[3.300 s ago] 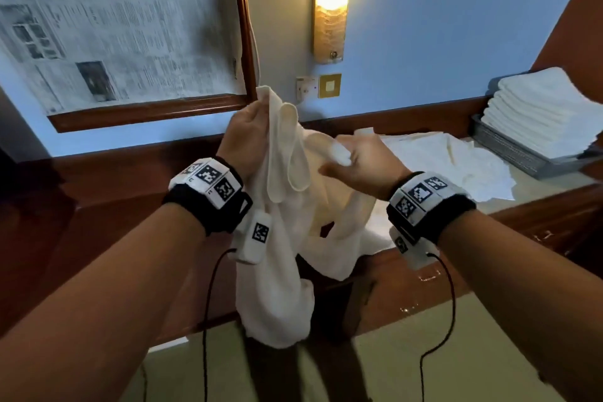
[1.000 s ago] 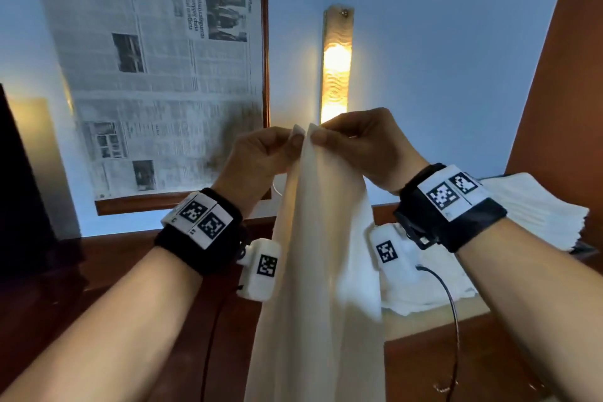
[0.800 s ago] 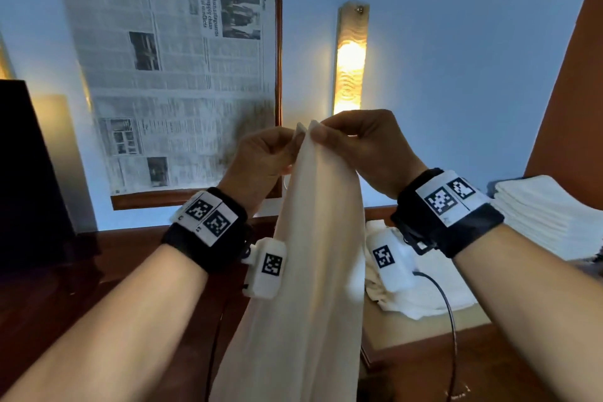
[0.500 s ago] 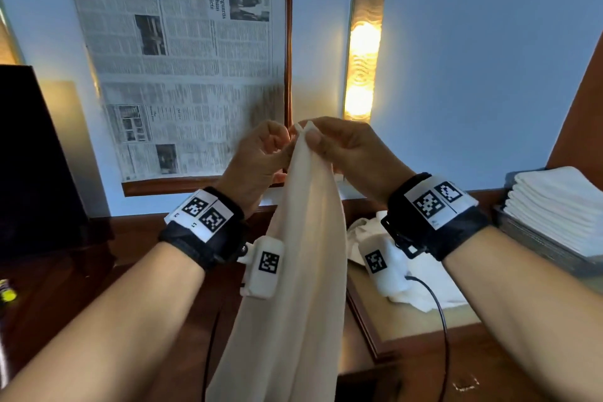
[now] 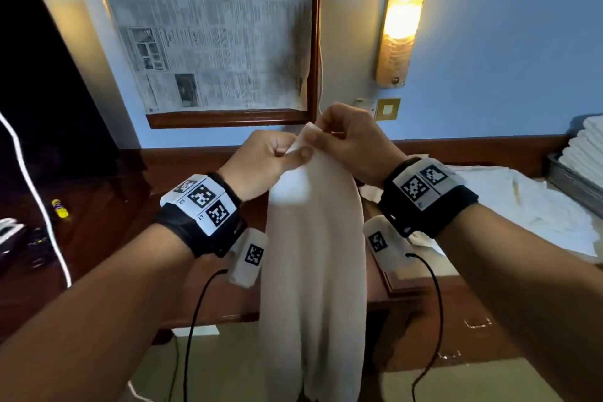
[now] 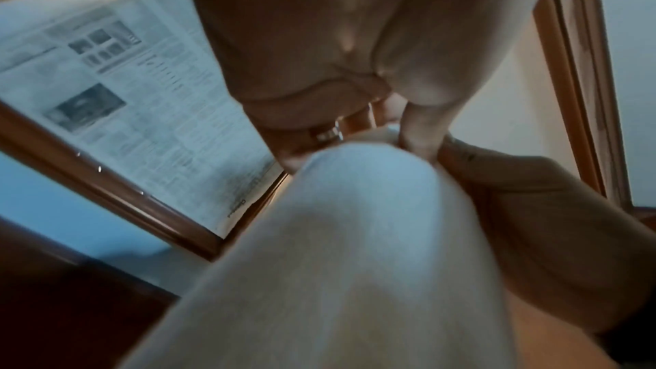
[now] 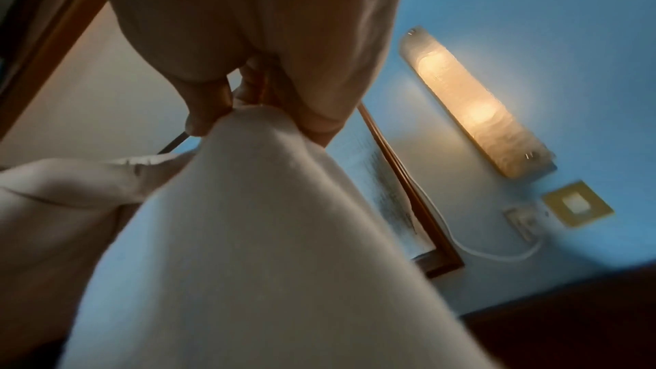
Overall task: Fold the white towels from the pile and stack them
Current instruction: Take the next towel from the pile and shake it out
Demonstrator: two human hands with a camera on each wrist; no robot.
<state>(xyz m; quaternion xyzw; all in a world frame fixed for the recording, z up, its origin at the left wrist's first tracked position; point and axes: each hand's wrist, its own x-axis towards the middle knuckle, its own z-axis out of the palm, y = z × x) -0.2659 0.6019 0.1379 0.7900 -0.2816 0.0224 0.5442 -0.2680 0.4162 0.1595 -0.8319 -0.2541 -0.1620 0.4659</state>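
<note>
With a folded stack (image 5: 587, 147) at right frame, we pinch one hanging towel (image 5: 313, 254) in both hands, left hand (image 5: 261, 166) and right hand (image 5: 352, 143), while a loose pile (image 5: 522, 209) waits.

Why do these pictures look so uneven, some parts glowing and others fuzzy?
Head view: the wall lamp glows warm and overexposed, the left side falls dark, and straight frame edges bow from the wide lens. Left wrist view: the towel sits close and soft, with the newspaper behind it blurred. Right wrist view: the whole picture is soft, and the lamp casts a halo on the blue wall.
</note>
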